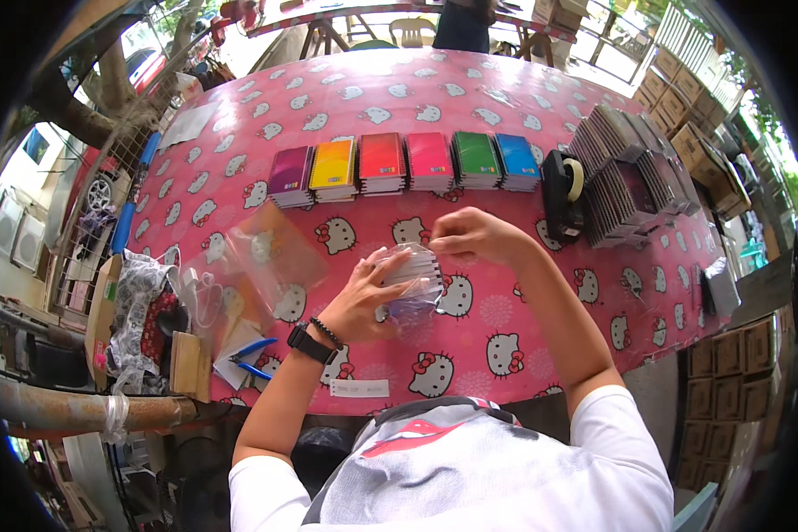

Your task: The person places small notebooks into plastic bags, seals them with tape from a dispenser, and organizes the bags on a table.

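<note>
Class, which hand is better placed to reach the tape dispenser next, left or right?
Probably the right hand: it is nearer the black tape dispenser, while the left hand is spread over the plastic-wrapped stack.

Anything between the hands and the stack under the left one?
Only the clear film around the stack, which the left hand lies over. Nothing else visible blocks the right hand, at the stack's far right corner; whether it grips the film, I can't tell.

Nothing legible with certainty. White rectangular paper strip [359, 388], nearer the wearer than the left grip [361, 297]: one printed line. Red spiral-bound paper notebooks [382, 164], beyond the grip: small multicoloured cover lettering.
</note>
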{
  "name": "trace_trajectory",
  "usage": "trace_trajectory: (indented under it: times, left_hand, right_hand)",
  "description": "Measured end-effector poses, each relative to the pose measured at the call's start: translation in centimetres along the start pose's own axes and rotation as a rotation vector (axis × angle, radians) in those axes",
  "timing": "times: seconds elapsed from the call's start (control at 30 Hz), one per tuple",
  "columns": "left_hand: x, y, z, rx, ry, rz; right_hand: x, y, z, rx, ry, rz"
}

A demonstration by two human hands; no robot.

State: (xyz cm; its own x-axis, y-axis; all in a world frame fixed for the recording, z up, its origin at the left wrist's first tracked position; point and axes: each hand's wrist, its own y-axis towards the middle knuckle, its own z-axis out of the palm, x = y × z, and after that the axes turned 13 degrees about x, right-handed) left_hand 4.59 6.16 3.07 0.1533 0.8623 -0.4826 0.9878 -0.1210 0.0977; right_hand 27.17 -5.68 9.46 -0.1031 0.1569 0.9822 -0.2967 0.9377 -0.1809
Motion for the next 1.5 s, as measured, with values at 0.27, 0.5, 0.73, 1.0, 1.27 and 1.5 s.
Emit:
trace_trajectory:
  times: [0.27, 0.5, 0.73, 1.0, 1.27, 1.5]
  left_hand:
    - [1.1, 0.0, 0.4, 0.006, -0.070, 0.035]
    - [0.8, 0.0, 1.8, -0.444, -0.598, 0.034]
    - [2.1, 1.0, 3.1, -0.399, -1.172, -0.302]
    - [2.8, 2.7, 1.4, -0.369, -1.114, -0.331]
    - [0.7, 0.7, -2.7, -0.680, -0.368, -0.160]
    - [-1.7, 0.1, 4.0, -0.612, 0.040, -0.232]
  right_hand:
    - [1.6, 4.9, 3.3, -0.149, -1.117, 0.598]
    - [-3.8, -2.1, -3.1, -0.104, -0.783, 0.511]
    - [-9.4, 0.4, 1.1, -0.113, 0.269, -0.095]
    - [-4.5, 4.5, 1.6, -0.338, -0.471, -0.310]
    - [-3.1, -2.3, 5.1, -0.539, -0.830, -0.445]
    - [-4.8, -0.3, 8.3, -0.550, -0.926, -0.528]
